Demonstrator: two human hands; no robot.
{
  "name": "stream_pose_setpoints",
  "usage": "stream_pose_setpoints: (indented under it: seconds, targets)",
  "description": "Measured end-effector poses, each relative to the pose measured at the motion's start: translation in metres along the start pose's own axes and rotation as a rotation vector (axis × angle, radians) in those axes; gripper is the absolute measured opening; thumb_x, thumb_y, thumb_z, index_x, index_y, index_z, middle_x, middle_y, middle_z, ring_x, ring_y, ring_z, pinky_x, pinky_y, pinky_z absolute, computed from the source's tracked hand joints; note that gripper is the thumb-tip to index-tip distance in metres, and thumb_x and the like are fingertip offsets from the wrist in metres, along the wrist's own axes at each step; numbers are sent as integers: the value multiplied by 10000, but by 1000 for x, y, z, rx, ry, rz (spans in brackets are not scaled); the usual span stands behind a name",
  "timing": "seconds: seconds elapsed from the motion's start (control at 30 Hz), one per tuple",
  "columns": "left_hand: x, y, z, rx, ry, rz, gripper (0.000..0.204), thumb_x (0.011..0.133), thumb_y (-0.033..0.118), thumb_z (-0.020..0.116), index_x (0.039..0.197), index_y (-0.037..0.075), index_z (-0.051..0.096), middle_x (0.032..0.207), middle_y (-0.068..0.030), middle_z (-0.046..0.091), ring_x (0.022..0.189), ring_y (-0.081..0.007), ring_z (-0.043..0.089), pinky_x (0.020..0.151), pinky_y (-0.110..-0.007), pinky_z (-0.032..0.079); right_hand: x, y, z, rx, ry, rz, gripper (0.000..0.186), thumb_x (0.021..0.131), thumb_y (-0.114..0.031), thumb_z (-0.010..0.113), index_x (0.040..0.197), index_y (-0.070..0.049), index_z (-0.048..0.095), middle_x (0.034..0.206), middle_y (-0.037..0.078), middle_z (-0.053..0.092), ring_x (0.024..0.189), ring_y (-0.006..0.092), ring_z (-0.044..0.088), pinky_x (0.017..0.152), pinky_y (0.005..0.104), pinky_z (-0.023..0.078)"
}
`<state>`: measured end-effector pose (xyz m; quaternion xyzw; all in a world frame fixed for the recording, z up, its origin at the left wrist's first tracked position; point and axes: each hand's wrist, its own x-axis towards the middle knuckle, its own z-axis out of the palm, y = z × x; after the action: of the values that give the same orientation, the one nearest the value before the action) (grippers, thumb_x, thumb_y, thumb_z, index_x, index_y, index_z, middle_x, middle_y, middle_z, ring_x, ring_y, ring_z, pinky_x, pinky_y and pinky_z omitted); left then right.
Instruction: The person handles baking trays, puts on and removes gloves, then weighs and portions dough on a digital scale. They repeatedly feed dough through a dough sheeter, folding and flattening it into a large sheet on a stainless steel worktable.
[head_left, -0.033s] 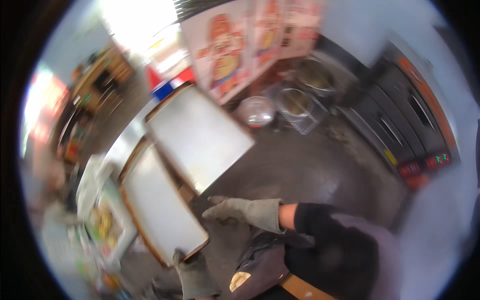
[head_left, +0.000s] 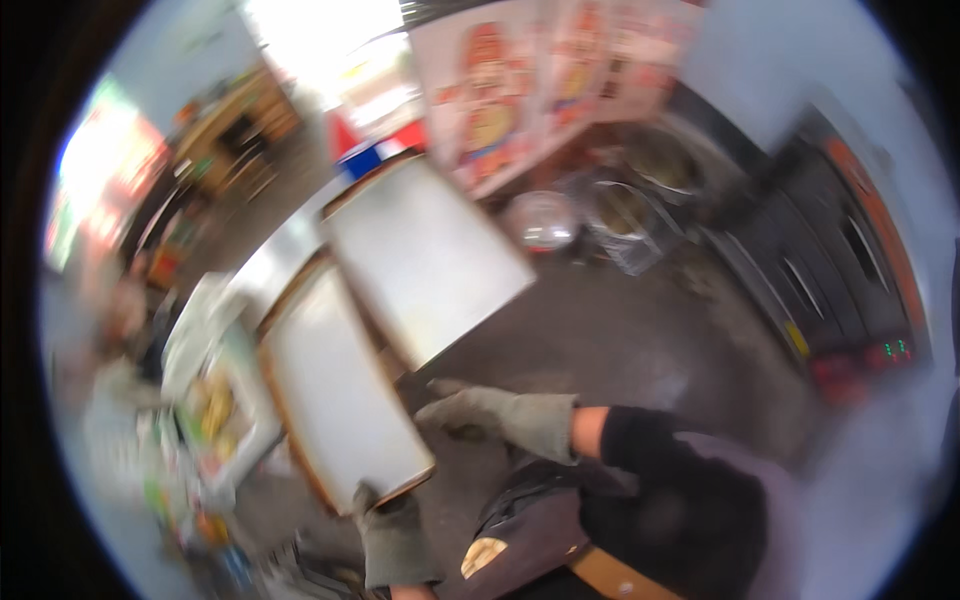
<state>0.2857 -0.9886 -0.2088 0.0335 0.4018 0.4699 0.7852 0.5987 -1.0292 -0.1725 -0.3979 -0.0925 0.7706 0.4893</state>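
Note:
Both my hands wear thick grey gloves. My left hand (head_left: 393, 535) grips the near end of a shallow rectangular baking tray (head_left: 345, 390), its thumb over the rim. The tray has a pale, bare-looking surface and a browned edge. To the right of that tray, my right hand (head_left: 495, 416) reaches leftward with thumb and fingers apart, holding nothing I can see. A second tray (head_left: 430, 262) of the same kind lies just beyond the first, at the upper right of it. Motion blur softens the fingers.
At the right stands a dark oven (head_left: 800, 270) with handles and lit displays. Metal bowls and a clear round container (head_left: 543, 222) sit on the floor by printed cartons (head_left: 490, 95). On the left, a white crate (head_left: 262, 440) holds yellowish items.
The whole scene has shifted slightly right as the view turned. My left hand remains on the near tray; my right hand stays apart from it.

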Motion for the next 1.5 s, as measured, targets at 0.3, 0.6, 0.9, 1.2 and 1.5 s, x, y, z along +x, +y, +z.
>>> stream_pose_setpoints:
  seconds: [0.3, 0.6, 0.9, 1.2, 1.5]
  targets:
    - [-216, -14, -164, 764, -166, 202, 488, 956, 172, 622, 1415, 42, 521, 1380, -166, 619, 1265, -334, 618, 1127, -525, 494, -79, 131, 91, 220, -288, 262, 506, 999, -381, 702, 1389, -77, 593, 1236, 97, 703, 1104, 220, 686, 960, 419, 582]
    - [-380, -55, -349, -240, 569, 84, 382, 1043, 203, 605, 1338, -21, 513, 1248, -170, 655, 1096, -316, 687, 966, -523, 590, -199, 297, 209, 18, -419, 487, 629, 1024, -348, 573, 1524, 14, 445, 1512, 209, 535, 1397, 332, 527, 1221, 488, 386]
    - [-401, -118, -344, -439, 694, 734, 156, 982, 198, 653, 1023, 61, 591, 928, -76, 618, 843, -244, 665, 760, -462, 597, -64, 351, 232, -304, -524, 886, 581, 963, -235, 621, 1466, 13, 469, 1397, 183, 595, 1273, 326, 605, 1128, 476, 479]
    - [-331, -24, -206, -528, 1029, 977, 263, 958, 224, 646, 1166, 116, 528, 958, -37, 571, 767, -204, 616, 649, -418, 578, 73, 287, 371, -552, -674, 949, 480, 922, -108, 681, 1359, 37, 545, 1247, 169, 686, 1153, 295, 700, 1035, 443, 585]
    - [-342, 151, -277, -436, 1106, 1196, 222, 887, 184, 715, 1055, 86, 609, 946, -42, 655, 839, -217, 675, 700, -388, 551, 138, 352, 532, -631, -743, 962, 546, 903, -228, 761, 1375, -55, 548, 1277, 82, 665, 1185, 236, 667, 1075, 427, 542]
